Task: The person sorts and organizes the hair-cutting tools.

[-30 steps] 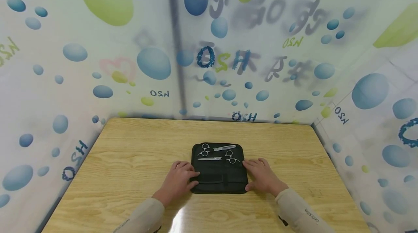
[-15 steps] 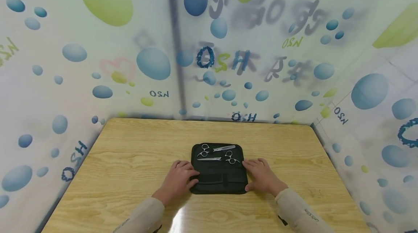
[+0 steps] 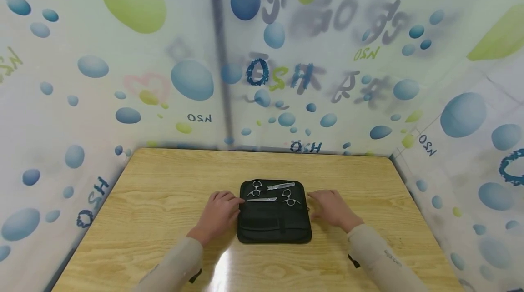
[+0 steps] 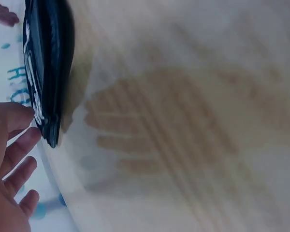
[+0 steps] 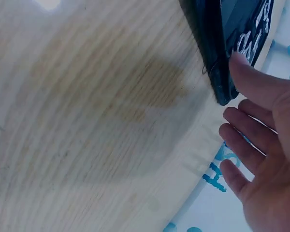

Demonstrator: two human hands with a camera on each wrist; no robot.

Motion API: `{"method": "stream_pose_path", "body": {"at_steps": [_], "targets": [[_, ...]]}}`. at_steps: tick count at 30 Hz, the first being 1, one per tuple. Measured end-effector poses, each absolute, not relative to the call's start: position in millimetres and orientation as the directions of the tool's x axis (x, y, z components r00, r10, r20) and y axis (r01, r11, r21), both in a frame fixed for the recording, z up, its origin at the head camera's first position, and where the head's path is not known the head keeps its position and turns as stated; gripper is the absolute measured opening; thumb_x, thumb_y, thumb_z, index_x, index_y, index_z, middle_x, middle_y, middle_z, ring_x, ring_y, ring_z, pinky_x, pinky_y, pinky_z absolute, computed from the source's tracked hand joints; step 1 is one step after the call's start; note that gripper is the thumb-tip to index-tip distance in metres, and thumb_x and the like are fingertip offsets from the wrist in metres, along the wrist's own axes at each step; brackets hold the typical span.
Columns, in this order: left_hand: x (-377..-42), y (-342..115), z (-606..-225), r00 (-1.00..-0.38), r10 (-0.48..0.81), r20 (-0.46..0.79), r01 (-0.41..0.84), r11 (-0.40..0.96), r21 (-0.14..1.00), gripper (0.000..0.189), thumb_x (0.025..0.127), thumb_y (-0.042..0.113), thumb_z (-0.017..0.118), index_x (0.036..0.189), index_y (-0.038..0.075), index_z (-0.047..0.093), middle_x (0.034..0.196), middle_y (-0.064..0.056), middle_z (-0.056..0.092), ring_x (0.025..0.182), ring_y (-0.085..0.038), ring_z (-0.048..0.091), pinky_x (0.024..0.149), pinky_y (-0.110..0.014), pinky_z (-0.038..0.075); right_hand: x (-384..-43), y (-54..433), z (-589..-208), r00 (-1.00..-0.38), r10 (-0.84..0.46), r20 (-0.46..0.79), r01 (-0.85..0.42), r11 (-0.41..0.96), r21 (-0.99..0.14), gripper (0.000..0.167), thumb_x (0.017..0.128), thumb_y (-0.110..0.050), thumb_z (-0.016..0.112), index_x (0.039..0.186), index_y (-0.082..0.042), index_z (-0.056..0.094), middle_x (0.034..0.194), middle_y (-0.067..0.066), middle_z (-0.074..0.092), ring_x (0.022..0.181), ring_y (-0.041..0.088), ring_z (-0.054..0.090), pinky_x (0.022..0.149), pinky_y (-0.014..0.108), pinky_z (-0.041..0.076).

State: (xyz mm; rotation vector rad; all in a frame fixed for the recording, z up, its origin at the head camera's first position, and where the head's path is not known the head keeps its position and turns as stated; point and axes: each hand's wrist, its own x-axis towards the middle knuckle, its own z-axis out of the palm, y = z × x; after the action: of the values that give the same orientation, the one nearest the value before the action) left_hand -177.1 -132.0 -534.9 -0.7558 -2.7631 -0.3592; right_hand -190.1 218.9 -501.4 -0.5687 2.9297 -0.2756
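A black scissors case [image 3: 270, 214] lies flat on the wooden table. Two pairs of silver hairdressing scissors sit in its far half, thinning scissors [image 3: 282, 186] at the back and a straight-bladed pair [image 3: 263, 199] in front. At the case's left edge is my left hand [image 3: 219, 212], thumb by the rim, fingers loosely bent. My right hand [image 3: 331, 208] hovers just beside the right edge; in the right wrist view its thumb [image 5: 251, 79] overlaps the case's corner and the other fingers are spread. Neither hand holds anything.
The wooden table [image 3: 163, 187] extends around the case. White curtain-like walls [image 3: 192, 32] with blue and green spots stand behind it and at both sides. A bright reflection lies near the table's front.
Both hands have come off the sides of the case and shifted slightly away and outward. Case and scissors remain in place.
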Motion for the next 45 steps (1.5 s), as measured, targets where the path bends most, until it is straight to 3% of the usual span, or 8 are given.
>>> {"method": "stream_pose_path", "body": {"at_steps": [13,24,36,45], "targets": [[-212,-132,-529,-0.935,0.34,0.1,0.354,0.914,0.198,0.042,0.087,0.025,0.073,0.125,0.012,0.063,0.12,-0.006,0.067,0.12,-0.029,0.057,0.102,-0.052,0.042,-226,218,-512,-0.941,-0.327,-0.088,-0.316,0.942,-0.117,0.051,0.086,-0.029,0.074,0.129,-0.004,0.06,0.128,0.015,0.065,0.122,0.035,0.057,0.104,0.056,0.039],[-228,-121,-528,-0.952,0.305,-0.025,0.288,0.919,0.268,0.045,0.085,0.021,0.073,0.128,0.01,0.062,0.128,-0.012,0.063,0.126,-0.035,0.052,0.105,-0.056,0.039,-238,211,-518,-0.934,-0.324,-0.151,-0.307,0.944,-0.124,0.058,0.085,-0.03,0.075,0.133,-0.003,0.056,0.135,0.016,0.059,0.129,0.037,0.049,0.11,0.057,0.031],[-233,-117,-530,-0.953,0.298,-0.055,0.27,0.916,0.298,0.048,0.085,0.015,0.072,0.132,0.013,0.06,0.131,-0.01,0.062,0.128,-0.034,0.05,0.105,-0.056,0.039,-244,201,-517,-0.923,-0.35,-0.158,-0.347,0.937,-0.046,0.058,0.083,-0.031,0.077,0.132,-0.007,0.058,0.137,0.012,0.058,0.133,0.036,0.046,0.113,0.056,0.029],[-236,-109,-528,-0.952,0.296,-0.081,0.255,0.911,0.324,0.045,0.087,0.007,0.067,0.131,0.012,0.061,0.132,-0.006,0.064,0.13,-0.033,0.049,0.105,-0.057,0.038,-246,191,-515,-0.918,-0.353,-0.183,-0.356,0.934,-0.016,0.061,0.079,-0.022,0.081,0.133,-0.008,0.057,0.14,0.012,0.055,0.136,0.033,0.044,0.114,0.054,0.028]]}}
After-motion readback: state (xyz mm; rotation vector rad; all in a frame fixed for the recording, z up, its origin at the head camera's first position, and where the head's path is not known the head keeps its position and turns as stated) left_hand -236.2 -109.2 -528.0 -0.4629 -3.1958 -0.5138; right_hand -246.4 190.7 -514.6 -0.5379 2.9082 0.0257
